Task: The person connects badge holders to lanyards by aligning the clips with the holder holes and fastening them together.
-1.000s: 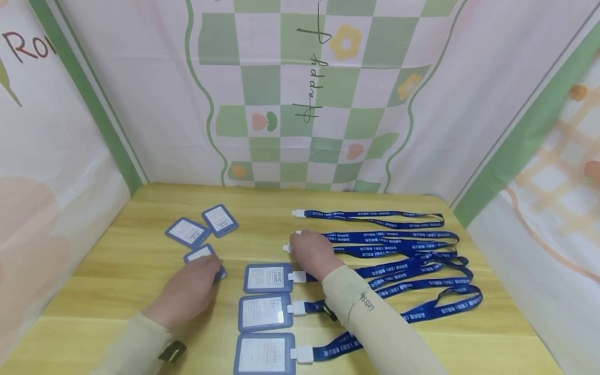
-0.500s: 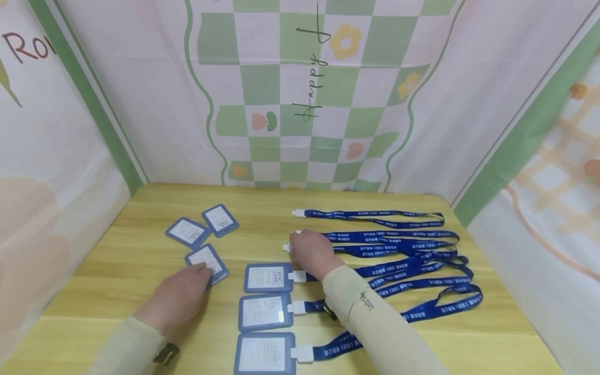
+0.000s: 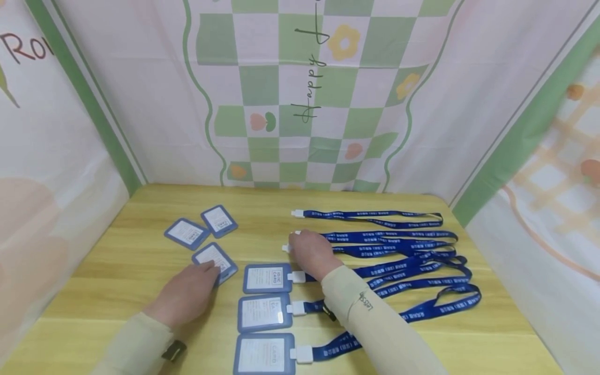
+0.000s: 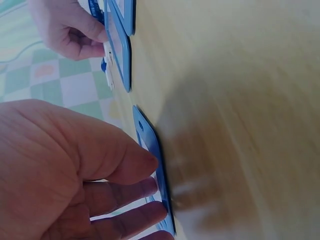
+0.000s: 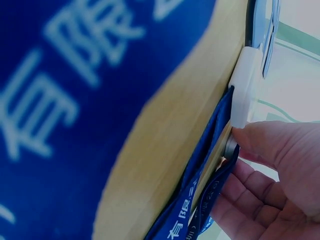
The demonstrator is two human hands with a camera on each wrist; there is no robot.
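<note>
My left hand [image 3: 185, 297] rests its fingertips on a blue-framed ID card holder [image 3: 206, 253] lying flat on the table. In the left wrist view its thumb [image 4: 125, 160] is at the holder's edge and the fingers lie loosely over the card face. Two more card holders, one of them this holder [image 3: 220, 221], lie just behind. My right hand [image 3: 313, 253] pinches the clip end of a blue lanyard [image 5: 215, 192] between thumb and fingers. The hand partly hides the clips there. Beside it, a white clip [image 5: 243, 87] joins another holder to its strap.
Three card holders with lanyards attached, including this front holder [image 3: 264, 354], form a column at the front middle. Several blue straps stretch rightward, some overlapping. A separate lanyard [image 3: 370, 214] lies at the back of the wooden table [image 3: 103, 265]. Printed cloth [image 3: 262, 83] hangs behind.
My left hand drew the card holder slightly toward me, uncovering more of it, then slid it a little to the right. The right hand stays in place.
</note>
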